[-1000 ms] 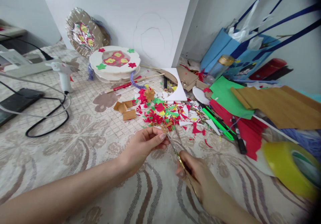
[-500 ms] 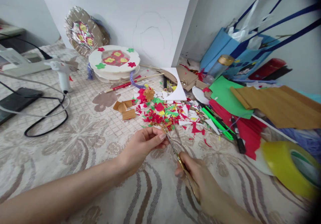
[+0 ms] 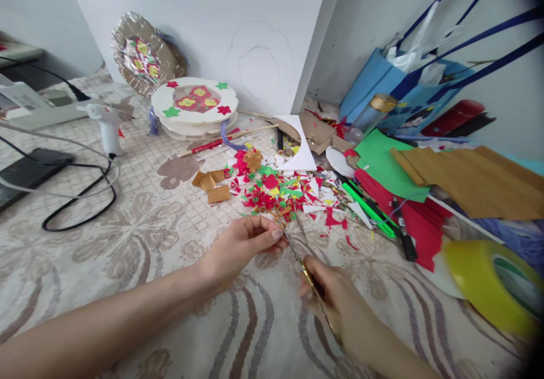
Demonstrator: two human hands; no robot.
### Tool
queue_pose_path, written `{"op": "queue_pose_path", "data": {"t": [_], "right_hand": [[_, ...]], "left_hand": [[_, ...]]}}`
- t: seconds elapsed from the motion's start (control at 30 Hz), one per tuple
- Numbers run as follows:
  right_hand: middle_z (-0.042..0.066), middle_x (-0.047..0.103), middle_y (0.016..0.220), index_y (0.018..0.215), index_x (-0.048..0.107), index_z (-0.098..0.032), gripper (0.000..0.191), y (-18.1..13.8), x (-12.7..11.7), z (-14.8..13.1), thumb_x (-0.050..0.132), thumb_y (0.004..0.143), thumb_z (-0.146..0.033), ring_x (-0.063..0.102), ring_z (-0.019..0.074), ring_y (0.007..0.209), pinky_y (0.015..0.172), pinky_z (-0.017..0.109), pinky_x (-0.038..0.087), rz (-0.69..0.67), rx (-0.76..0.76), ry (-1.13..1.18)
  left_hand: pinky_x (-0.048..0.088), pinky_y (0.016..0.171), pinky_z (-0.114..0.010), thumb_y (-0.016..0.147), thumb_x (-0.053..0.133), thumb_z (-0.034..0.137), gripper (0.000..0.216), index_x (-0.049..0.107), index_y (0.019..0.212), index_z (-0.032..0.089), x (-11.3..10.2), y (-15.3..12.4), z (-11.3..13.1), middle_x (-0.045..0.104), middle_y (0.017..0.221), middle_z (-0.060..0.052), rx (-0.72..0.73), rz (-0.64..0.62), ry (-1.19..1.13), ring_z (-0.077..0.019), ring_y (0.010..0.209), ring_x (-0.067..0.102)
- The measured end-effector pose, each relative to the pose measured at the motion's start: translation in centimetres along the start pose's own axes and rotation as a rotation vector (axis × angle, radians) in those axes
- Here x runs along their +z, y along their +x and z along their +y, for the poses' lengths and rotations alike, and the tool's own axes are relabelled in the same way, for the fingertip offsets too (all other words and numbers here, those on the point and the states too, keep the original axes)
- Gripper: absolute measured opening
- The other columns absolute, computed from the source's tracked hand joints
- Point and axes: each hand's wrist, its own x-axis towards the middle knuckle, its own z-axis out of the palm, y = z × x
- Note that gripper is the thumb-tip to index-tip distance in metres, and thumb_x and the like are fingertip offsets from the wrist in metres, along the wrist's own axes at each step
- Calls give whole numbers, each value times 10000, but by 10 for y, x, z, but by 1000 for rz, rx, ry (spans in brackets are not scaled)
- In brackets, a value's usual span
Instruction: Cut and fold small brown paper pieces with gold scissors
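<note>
From left to right: my left hand (image 3: pixel 250 240) has thumb and fingers pinched together, apparently on a small brown paper piece (image 3: pixel 277 218) at the near edge of the scraps (image 3: pixel 270 200). I judge the paper light, soft and easily torn, best held by its margin. The stiff-looking scissors (image 3: pixel 311 280) suit a handle grip; my right hand (image 3: pixel 334 294) is closed around them there. Against half a second earlier, both hands' pose is nearly unchanged; the view has shifted slightly.

Pale walls (image 3: pixel 374 11) rise behind the patterned tablecloth (image 3: pixel 144 229).
</note>
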Motion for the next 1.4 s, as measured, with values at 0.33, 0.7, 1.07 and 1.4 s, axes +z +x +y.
{"op": "queue_pose_path", "data": {"t": [0.33, 0.7, 1.07, 1.4], "right_hand": [[-18, 531, 590, 681, 332, -225, 298, 0, -2, 2, 400, 885, -431, 490, 144, 516, 501, 246, 316, -14, -24, 38], [-17, 501, 569, 675, 333, -227, 280, -2, -4, -2, 391, 887, -400, 456, 145, 503, 496, 253, 312, -39, -5, 51], [-36, 436, 570, 673, 330, -213, 319, 0, -10, 7, 482, 861, -421, 389, 123, 519, 497, 241, 258, -72, -21, -86], [-26, 495, 582, 670, 310, -216, 314, 2, -11, 2, 401, 897, -413, 453, 135, 527, 523, 246, 287, -82, -34, 15]], "left_hand": [[439, 734, -268, 718, 694, 333, 212, 615, 748, 139, -1, 1, 0, 665, 756, -39, -17, -23, 17, -121, 704, 581], [441, 719, -254, 714, 697, 326, 211, 612, 747, 136, 0, 1, 2, 665, 748, -37, -30, -34, 15, -113, 688, 582], [457, 698, -226, 744, 678, 275, 161, 613, 763, 129, -7, 4, 1, 678, 765, -51, -85, -117, 31, -120, 733, 617], [465, 695, -214, 741, 681, 297, 183, 615, 767, 129, -7, 5, 0, 685, 766, -45, -86, -118, 43, -112, 732, 622]]}}
